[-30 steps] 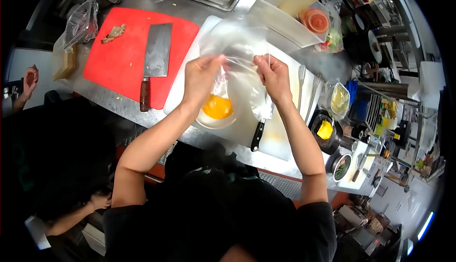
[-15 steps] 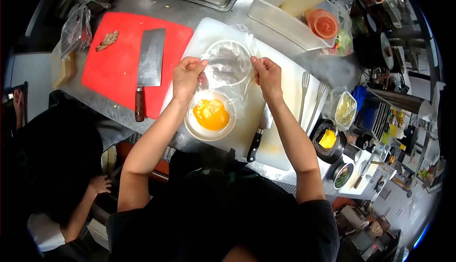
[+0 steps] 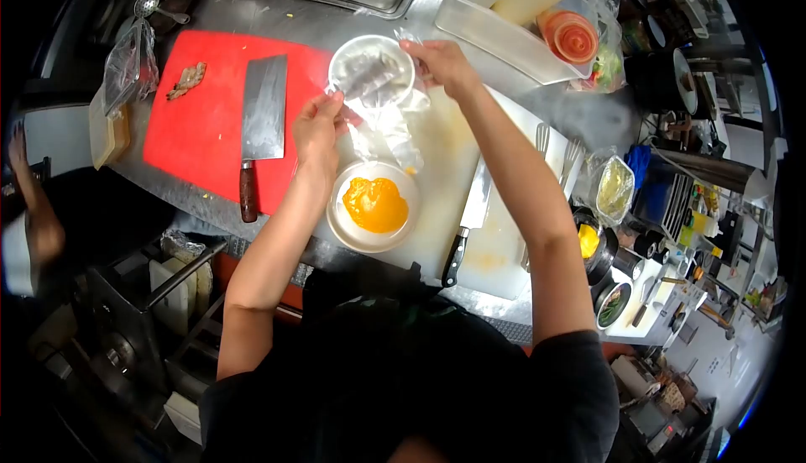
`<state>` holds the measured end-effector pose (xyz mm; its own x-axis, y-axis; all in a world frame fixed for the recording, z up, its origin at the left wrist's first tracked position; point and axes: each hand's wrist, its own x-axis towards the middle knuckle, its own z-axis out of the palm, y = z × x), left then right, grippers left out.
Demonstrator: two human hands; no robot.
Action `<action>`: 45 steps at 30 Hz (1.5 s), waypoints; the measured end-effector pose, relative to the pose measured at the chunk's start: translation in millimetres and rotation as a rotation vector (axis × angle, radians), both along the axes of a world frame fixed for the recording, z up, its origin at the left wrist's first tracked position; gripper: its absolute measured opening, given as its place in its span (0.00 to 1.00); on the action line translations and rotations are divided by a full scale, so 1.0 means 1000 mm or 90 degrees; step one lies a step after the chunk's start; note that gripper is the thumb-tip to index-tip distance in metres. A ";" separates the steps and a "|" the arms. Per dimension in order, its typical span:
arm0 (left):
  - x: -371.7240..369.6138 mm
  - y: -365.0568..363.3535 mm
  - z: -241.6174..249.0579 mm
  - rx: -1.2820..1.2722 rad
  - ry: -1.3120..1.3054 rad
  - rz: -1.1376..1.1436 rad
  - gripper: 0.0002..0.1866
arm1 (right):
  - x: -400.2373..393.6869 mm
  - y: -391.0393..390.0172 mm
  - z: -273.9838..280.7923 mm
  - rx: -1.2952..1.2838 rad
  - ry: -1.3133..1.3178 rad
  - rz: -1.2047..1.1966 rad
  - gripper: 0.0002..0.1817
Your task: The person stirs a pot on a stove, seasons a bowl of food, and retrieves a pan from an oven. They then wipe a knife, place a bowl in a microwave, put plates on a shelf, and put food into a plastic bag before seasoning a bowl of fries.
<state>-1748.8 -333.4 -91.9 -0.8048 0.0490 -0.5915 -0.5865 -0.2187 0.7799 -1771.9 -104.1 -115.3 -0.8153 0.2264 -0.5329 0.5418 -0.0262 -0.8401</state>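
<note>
My left hand (image 3: pixel 319 127) pinches the lower left edge of a sheet of clear plastic film (image 3: pixel 390 119). With closed fingers my right hand (image 3: pixel 437 62) grips the film's upper right edge. Behind or inside the film is a round white bowl (image 3: pixel 336 53), tilted and between my hands; whether my fingers also touch it I cannot tell. Below it, a second white bowl (image 3: pixel 340 226) with an orange-yellow mass (image 3: pixel 376 204) stands on the white cutting board (image 3: pixel 437 236). The hanging film reaches down to that bowl's upper rim.
A cleaver (image 3: pixel 264 110) lies on a red cutting board (image 3: pixel 201 148) with small brown pieces (image 3: pixel 186 81). Right of the bowls lies a knife (image 3: pixel 476 198). A clear plastic tub (image 3: pixel 495 39) stands at the back right. A co-worker's arm (image 3: pixel 38 211) shows at far left.
Both hands have moved up and left with the film and the round white bowl, my right hand rising above my left. The film now hangs lower. The co-worker at left has shifted away.
</note>
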 end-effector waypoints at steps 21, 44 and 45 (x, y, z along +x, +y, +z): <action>0.130 -0.097 -0.014 -0.072 -0.003 -0.311 0.27 | 0.313 -0.065 0.025 0.738 0.016 -0.035 0.30; 0.249 -0.462 -0.044 -0.156 0.014 -0.483 0.32 | 0.219 -0.398 0.015 0.218 0.226 0.557 0.15; 0.253 -0.481 -0.047 -0.137 -0.031 -0.398 0.31 | 0.205 -0.420 0.018 0.233 0.203 0.655 0.21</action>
